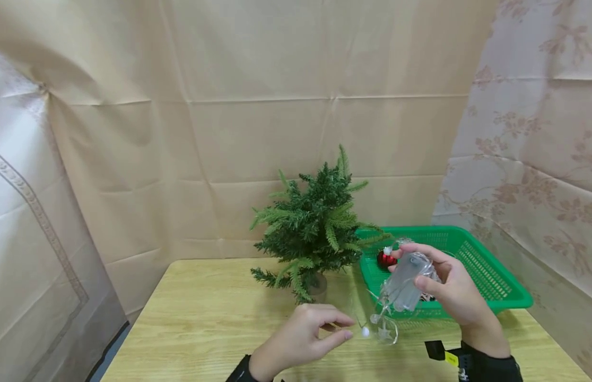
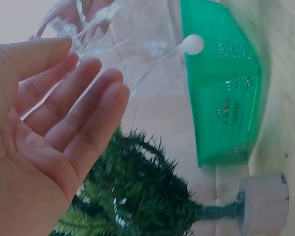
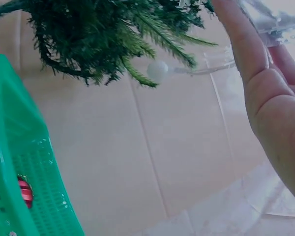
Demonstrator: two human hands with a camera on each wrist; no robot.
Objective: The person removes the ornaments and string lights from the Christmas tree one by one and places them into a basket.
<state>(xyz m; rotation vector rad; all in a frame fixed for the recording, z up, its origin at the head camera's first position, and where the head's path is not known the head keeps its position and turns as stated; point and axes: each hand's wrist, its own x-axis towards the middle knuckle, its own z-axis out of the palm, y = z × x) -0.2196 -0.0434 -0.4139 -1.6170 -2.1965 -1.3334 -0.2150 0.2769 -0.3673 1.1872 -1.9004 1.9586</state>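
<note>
My right hand (image 1: 451, 284) grips a bundle of clear string lights (image 1: 407, 281) wound round a pale battery box, above the front of the green basket. From the bundle hang a loop of wire and a clear star-shaped piece (image 1: 384, 332). One white round bulb (image 1: 365, 331) dangles on its wire just off the fingertips of my left hand (image 1: 320, 331). That hand's fingers are loosely extended, with a gap to the thumb in the head view and nothing held. In the left wrist view, the same bulb (image 2: 193, 44) overlaps the basket's edge.
A small artificial Christmas tree (image 1: 315, 223) stands on a round base (image 1: 317, 288) at the back of the wooden table (image 1: 181, 329). Right of it sits the green basket (image 1: 487, 265), with a red ornament (image 1: 385, 260) inside. Cloth hangs behind and at both sides.
</note>
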